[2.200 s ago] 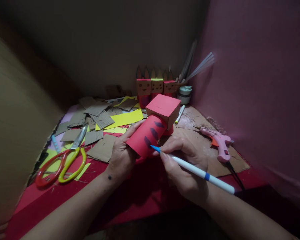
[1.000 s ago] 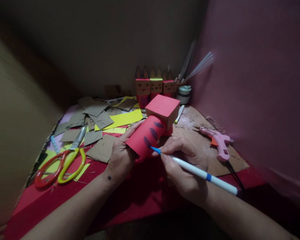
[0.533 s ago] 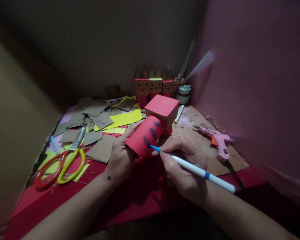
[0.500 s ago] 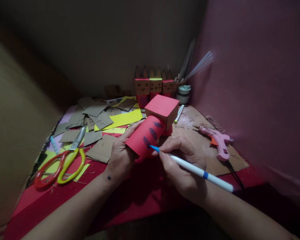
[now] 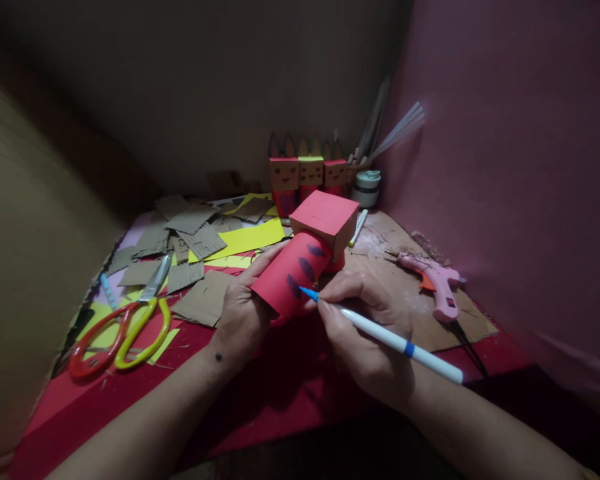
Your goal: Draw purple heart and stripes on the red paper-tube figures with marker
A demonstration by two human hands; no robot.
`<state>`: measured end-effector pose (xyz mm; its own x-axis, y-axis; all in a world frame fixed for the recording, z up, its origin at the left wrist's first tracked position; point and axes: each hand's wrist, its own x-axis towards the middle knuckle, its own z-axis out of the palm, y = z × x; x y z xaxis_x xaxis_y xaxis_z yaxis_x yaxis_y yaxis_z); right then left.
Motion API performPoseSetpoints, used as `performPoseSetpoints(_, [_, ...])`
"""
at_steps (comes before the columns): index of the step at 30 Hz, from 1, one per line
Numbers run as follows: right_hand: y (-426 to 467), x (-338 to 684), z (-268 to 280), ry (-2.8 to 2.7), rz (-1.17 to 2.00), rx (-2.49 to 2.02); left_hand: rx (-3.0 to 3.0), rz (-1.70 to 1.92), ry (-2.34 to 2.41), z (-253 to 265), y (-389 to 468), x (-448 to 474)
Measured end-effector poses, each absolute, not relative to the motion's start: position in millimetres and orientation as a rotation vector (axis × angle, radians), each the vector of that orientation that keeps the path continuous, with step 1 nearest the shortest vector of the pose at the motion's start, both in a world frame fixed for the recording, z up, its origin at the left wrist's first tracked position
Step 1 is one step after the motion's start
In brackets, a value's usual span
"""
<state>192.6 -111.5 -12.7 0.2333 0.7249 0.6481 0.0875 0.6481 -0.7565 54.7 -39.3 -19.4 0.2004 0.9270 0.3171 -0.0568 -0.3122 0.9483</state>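
Right hand (image 5: 371, 352) had a blue-tipped marker (image 5: 385, 336) pinched at the lowest of three dark marks (image 5: 307, 269), all looking pretty much filled; left hand (image 5: 243, 310) was curled round the red figure (image 5: 281, 277) above the counter (image 5: 260, 403), no ears yet, unlike the eared figures (image 5: 311, 175) behind.

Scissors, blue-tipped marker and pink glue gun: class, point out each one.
Scissors (image 5: 149, 300): head view, where the blades meet the handles.
Blue-tipped marker (image 5: 380, 332): head view, middle of the white barrel.
Pink glue gun (image 5: 440, 281): head view, on the body above the handle.
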Motion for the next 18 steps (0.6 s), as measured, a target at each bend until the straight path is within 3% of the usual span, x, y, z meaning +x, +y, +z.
performPoseSetpoints(18, [-109, 191, -15, -1.307, 0.476, -0.763, 1.563, 1.291, 0.831, -29, -37, 51])
